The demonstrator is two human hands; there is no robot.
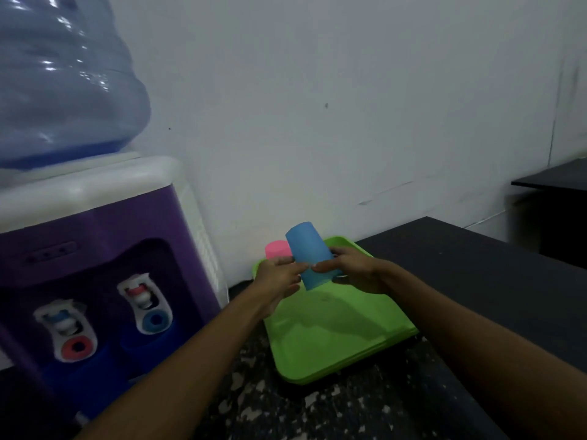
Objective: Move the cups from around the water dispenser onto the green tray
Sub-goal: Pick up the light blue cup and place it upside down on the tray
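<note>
Both hands, left hand (279,274) and right hand (352,269), clasp an inverted, tilted blue cup (309,254) above the green tray's (333,344) far end, a pink cup (277,249) just behind, right of the water dispenser (95,265).

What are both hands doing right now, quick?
Left hand: closed on the blue cup, held above the tray.
Right hand: closed on the same cup.

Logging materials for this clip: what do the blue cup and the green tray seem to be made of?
Blue cup: probably plastic, matte and opaque, uniform colour, no glare; both hands hold it over the tray.
Green tray: probably moulded plastic, smooth with a slight sheen, rounded raised rim. Blur leaves finer texture open.
</note>
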